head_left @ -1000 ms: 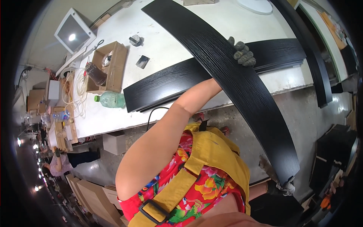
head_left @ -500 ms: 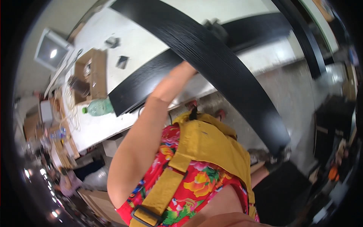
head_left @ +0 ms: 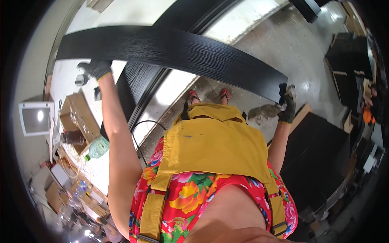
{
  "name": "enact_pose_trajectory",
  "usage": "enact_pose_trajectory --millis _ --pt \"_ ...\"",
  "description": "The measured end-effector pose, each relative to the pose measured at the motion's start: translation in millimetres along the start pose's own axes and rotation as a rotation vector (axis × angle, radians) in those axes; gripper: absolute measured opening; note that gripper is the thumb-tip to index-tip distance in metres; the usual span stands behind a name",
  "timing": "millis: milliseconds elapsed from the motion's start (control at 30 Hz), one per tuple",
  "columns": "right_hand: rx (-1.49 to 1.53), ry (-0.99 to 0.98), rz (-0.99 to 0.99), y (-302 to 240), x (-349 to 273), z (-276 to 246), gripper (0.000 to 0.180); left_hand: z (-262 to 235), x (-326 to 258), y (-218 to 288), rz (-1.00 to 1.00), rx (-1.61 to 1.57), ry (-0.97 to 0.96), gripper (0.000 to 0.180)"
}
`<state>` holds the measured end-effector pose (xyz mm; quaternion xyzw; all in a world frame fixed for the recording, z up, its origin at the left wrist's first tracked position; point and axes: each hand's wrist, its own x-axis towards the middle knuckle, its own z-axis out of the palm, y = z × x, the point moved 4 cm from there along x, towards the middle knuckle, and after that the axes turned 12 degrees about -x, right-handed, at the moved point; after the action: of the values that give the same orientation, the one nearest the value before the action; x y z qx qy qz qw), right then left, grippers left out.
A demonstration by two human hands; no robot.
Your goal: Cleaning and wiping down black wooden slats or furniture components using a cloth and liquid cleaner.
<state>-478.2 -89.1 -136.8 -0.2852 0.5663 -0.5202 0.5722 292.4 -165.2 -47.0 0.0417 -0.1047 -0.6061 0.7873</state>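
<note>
A long black wood-grain board (head_left: 174,50) spans the view from left to right, raised across the worktable and past its edge. My left hand (head_left: 98,69), in a dark glove, is at the board's near edge towards its left end; the thumb sticks out and the other fingers are partly hidden by the board. At the right end my gloved right hand (head_left: 287,107) grips the board's corner. A crumpled grey-brown rag (head_left: 264,114) hangs beside that hand, seemingly held with it. Beneath the raised board, more black boards (head_left: 142,77) lie on the white worktable (head_left: 174,83).
Left on the table are an open cardboard box (head_left: 83,115), a green plastic bottle (head_left: 97,148), a dark jar (head_left: 73,137) and pale cable (head_left: 75,160). Black panels (head_left: 316,158) stand close by my right arm. A black cord (head_left: 139,125) loops off the table edge.
The raised board has swung from a steep diagonal to nearly crosswise, its right end moving up and its left end down. Both gloved hands now show at its ends.
</note>
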Motion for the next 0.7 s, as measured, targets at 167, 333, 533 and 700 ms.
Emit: enact_pose_trajectory --millis 167,333,533,700 --pt "-0.101 0.044 -0.055 -12.0 40.4 -13.1 0.057 -25.1 -1.0 39.0 0.213 0.201 0.524 0.027" --pt "0.39 -0.01 -0.08 -69.7 79.7 -5.6 0.038 -17.0 -34.6 11.5 0.276 0.034 0.558 0.029" --pt "0.702 -0.124 -0.192 -94.2 162.1 2.2 0.035 58.1 -113.8 -9.7 0.41 0.14 0.533 0.036" --pt "0.675 0.016 -0.087 -107.2 206.1 42.5 0.034 93.8 -182.1 -36.8 0.816 1.494 0.415 0.04"
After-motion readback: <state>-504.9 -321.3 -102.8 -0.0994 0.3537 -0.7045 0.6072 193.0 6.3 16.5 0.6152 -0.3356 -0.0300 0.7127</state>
